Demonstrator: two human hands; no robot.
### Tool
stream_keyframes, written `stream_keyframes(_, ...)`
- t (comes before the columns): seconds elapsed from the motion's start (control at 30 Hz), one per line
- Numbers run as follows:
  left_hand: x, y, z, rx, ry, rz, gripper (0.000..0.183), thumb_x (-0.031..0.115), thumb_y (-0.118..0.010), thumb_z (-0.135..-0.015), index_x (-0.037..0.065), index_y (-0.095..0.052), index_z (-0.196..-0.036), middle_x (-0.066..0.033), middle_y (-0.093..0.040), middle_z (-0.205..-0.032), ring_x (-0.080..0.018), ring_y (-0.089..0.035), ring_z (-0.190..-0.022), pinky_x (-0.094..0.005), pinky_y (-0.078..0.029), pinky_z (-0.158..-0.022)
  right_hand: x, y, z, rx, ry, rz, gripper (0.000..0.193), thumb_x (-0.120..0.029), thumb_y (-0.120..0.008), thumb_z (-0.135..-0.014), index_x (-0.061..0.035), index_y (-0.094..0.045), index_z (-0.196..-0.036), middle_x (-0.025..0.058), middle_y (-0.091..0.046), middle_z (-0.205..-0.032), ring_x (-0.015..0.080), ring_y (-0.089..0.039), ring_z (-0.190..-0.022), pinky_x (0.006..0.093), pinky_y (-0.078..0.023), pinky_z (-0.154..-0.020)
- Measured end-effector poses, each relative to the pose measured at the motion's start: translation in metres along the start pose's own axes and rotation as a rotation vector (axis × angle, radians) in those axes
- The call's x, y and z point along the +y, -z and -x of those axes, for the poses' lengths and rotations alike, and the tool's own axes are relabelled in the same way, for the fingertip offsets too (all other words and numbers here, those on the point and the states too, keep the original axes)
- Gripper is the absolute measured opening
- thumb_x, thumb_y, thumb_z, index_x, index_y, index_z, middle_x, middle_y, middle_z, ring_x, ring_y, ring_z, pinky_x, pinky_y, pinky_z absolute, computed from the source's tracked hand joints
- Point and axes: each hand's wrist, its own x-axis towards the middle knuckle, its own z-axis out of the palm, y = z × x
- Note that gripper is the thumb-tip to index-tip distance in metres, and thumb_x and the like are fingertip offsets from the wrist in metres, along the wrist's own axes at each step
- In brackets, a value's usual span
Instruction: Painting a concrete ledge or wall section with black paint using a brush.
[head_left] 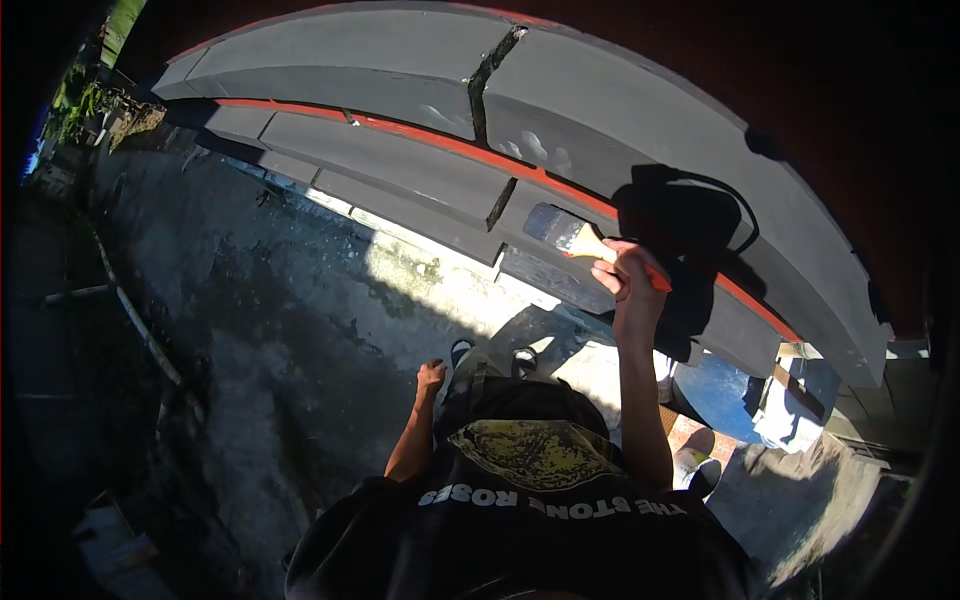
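Brush: the paintbrush (588,241) lies over the lower grey ledge (390,168), between its red back strip (440,140) and its front edge, just right of the dark joint (501,204).
Long axis: roughly along the ledge, bristles pointing left and slightly away from me.
Nearer hand: my right hand (632,270), grasping the handle at the brush's right end.
Bristle contact: I cannot tell whether the tips touch the ledge.
Left hand: my left hand (430,375) hangs well apart, over the floor (285,300), with nothing visible in it; I cannot tell whether it is clenched or loose.
Brush make-up: broad dark bristles, pale speckled collar, yellow handle with a red end.
Upper ledge: the upper ledge (610,90) is curved in view, matte grey, pale smudges near its lower edge.
Ground: rough, blotchy concrete.
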Motion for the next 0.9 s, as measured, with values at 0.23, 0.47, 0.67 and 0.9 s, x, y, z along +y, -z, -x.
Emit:
stream_keyframes(0.23, 0.033, 0.047, -0.056, -0.106, -0.245, -0.015, 0.044, 0.032, -0.061, -0.087, 0.003, -0.07, -0.12, -0.0219, -0.069, -0.119, -0.0363, -0.065, -0.117, -0.0399, -0.05, -0.101, 0.01, -0.045, -0.024, 0.056, 0.018, 0.028, 0.018, -0.01, -0.062, -0.094, 0.0045, -0.071, -0.1, 0.0181, -0.073, -0.098, 0.0245, -0.074, -0.072, 0.0317, -0.063, -0.067)
stream_keyframes(0.47, 0.021, 0.09, -0.068, -0.177, 0.064, -0.032, 0.047, 0.035, -0.064, -0.085, 0.006, -0.07, -0.122, -0.0229, -0.067, -0.125, -0.0388, -0.061, -0.122, -0.0425, -0.047, -0.106, -0.018, -0.015, -0.011, 0.05, 0.121, 0.428, 0.018, -0.007, -0.062, -0.092, 0.0049, -0.073, -0.098, 0.0166, -0.073, -0.09, 0.0206, -0.073, -0.066, 0.0282, -0.062, -0.063)
stream_keyframes(0.67, 0.019, 0.114, -0.067, -0.2, 0.13, -0.063, 0.048, 0.033, -0.063, -0.085, 0.005, -0.069, -0.124, -0.023, -0.066, -0.126, -0.0375, -0.06, -0.124, -0.0413, -0.046, -0.106, -0.015, -0.064, -0.009, 0.052, 0.174, 0.32, 0.017, -0.002, -0.06, -0.088, 0.0054, -0.073, -0.097, 0.0152, -0.073, -0.087, 0.0202, -0.073, -0.067, 0.0272, -0.061, -0.063)
stream_keyframes(0.9, 0.002, 0.108, -0.076, -0.184, 0.166, -0.087, 0.046, 0.033, -0.063, -0.086, 0.008, -0.07, -0.124, -0.0214, -0.068, -0.123, -0.0369, -0.062, -0.122, -0.0413, -0.047, -0.105, -0.023, -0.029, -0.008, 0.036, 0.147, 0.486, 0.015, -0.003, -0.062, -0.09, 0.0039, -0.074, -0.094, 0.0136, -0.074, -0.086, 0.0186, -0.073, -0.066, 0.0268, -0.061, -0.065)
